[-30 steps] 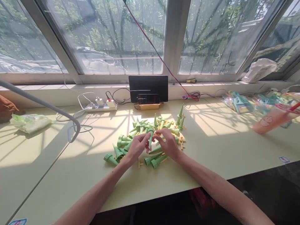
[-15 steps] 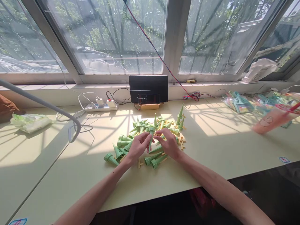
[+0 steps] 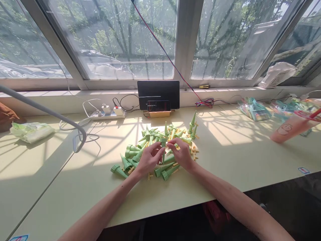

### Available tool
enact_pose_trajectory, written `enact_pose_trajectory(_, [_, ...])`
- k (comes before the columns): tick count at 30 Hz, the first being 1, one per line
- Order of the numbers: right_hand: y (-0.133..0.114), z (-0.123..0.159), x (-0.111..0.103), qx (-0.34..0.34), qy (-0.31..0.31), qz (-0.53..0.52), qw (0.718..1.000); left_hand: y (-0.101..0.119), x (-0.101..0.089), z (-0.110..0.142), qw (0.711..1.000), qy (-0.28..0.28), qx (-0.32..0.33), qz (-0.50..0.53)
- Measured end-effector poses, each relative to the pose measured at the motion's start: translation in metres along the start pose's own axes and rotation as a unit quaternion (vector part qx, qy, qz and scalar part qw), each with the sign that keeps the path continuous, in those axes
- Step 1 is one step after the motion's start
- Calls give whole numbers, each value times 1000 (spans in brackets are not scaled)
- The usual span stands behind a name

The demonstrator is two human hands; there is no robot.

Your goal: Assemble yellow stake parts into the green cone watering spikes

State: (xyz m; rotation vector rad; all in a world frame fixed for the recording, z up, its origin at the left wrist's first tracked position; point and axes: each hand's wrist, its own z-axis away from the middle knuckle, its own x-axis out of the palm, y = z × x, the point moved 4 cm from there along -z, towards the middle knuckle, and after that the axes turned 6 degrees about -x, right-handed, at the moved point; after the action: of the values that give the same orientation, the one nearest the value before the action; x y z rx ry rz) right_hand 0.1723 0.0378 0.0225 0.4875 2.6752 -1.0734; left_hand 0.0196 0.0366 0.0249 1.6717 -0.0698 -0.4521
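Note:
My left hand (image 3: 150, 158) grips a green plastic watering spike (image 3: 163, 143) with its wide ribbed cap end up and its point down. Close beside that cap, the fingertips of my right hand (image 3: 181, 152) are pinched together; what they hold is too small to make out. Around both hands lies a loose pile of similar green spikes (image 3: 137, 156), most on their sides, with small yellow T-shaped valves (image 3: 194, 153) among them. Two more green spikes (image 3: 192, 122) stand point up at the back right of the pile.
Behind the pile a black tablet (image 3: 158, 90) and a phone (image 3: 158, 105) lean on a stand. A power strip (image 3: 108, 115) with cables is to their left. Farther right are plastic-wrapped packs (image 3: 255, 109) and a pink drink cup (image 3: 286, 128). A grey curved bar (image 3: 50, 112) crosses the left side.
The held spike has turned more upright, its cap a little lower and to the right. My right fingertips have come closer to the cap.

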Motion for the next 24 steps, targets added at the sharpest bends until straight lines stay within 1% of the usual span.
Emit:
enact_pose_trajectory(6, [0,0,-1,16,8,-10,1000,0,1,1,1000,-1,12,-12])
enact_pose_trajectory(13, [-2,0,-2,23,23,-6,999,-3,2,1,998,16,59,-27])
enact_pose_trajectory(22, [1,2,-1,36,27,-34,998,-5,3,1,995,11,79,-57])
enact_pose_trajectory(24, [1,2,0,38,26,-39,998,-5,3,1,994,16,92,-61])
